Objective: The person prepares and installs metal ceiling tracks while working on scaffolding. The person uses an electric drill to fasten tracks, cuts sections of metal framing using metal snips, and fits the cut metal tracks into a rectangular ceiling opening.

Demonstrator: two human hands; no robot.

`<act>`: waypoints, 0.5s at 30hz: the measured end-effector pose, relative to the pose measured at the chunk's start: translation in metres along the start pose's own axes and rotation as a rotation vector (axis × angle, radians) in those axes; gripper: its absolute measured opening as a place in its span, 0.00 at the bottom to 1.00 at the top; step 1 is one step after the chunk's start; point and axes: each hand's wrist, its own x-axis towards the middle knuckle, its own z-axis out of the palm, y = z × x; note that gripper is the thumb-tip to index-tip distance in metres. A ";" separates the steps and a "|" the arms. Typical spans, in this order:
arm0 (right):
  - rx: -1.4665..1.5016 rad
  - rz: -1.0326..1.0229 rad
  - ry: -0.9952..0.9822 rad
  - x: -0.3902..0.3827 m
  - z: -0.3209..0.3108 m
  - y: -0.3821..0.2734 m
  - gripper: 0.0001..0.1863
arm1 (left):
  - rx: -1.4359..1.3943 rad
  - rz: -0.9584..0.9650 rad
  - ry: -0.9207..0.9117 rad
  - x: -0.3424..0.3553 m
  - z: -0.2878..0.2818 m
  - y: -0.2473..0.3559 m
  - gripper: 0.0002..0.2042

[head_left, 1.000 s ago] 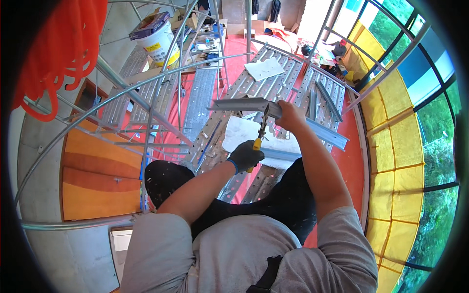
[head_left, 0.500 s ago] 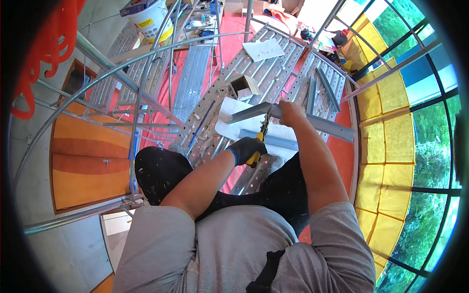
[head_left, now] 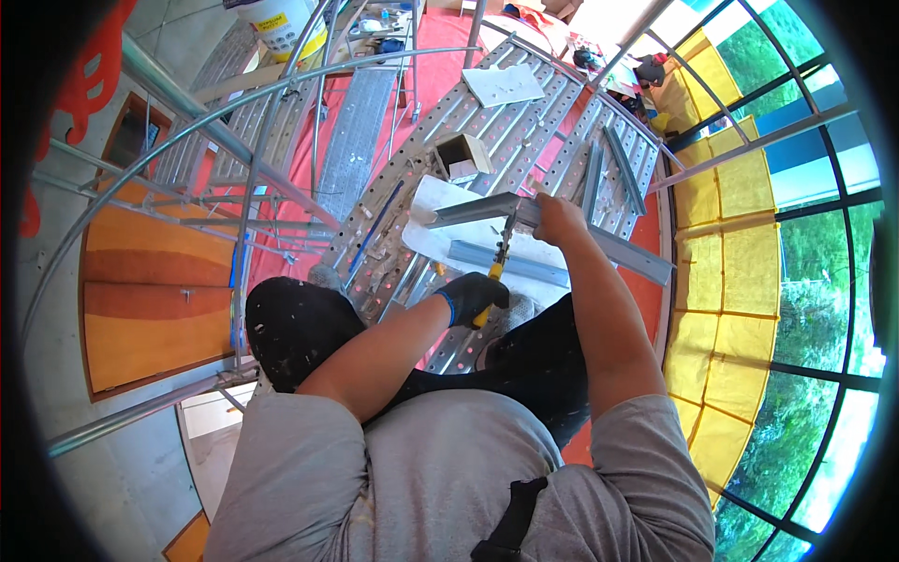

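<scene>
Wrapped in a dark glove, my left hand [head_left: 478, 298] is closed on the yellow handles of tin snips [head_left: 495, 269]. Their jaws point away from me and meet the edge of a grey metal channel [head_left: 629, 255] where it bends at an angle. My bare right hand [head_left: 560, 223] grips that channel just right of the bend. Beneath it lies a white sheet [head_left: 433, 195] with another grey metal channel [head_left: 510, 263] resting on it. The jaws' exact bite on the metal is too small to tell.
I sit over perforated metal scaffold planks [head_left: 524, 108] carrying an open box [head_left: 463, 157], a white board [head_left: 504, 85] and more metal channels [head_left: 624, 169]. Scaffold tubes [head_left: 234, 140] cross on the left. A white bucket [head_left: 284, 28] stands far left; yellow sheeting [head_left: 740, 262] hangs along the right-hand windows.
My left hand and the snips have shifted slightly toward me and look more upright. My right hand keeps its grip on the channel. The whole view has tilted a little.
</scene>
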 end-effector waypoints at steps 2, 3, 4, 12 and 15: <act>0.010 0.009 -0.005 0.000 0.000 0.003 0.33 | 0.193 0.248 -0.028 -0.008 0.003 -0.001 0.13; 0.022 0.018 -0.010 0.001 0.000 0.002 0.33 | 0.248 0.278 -0.014 -0.010 0.002 0.002 0.12; 0.024 0.016 -0.009 0.002 0.000 0.000 0.33 | 0.249 0.277 -0.011 -0.011 0.001 0.007 0.12; 0.025 0.004 0.010 -0.001 0.001 0.000 0.31 | 0.019 0.087 0.025 -0.015 -0.002 0.030 0.12; 0.024 0.009 -0.021 -0.002 -0.002 -0.002 0.31 | -0.045 0.113 0.010 -0.009 -0.002 0.030 0.11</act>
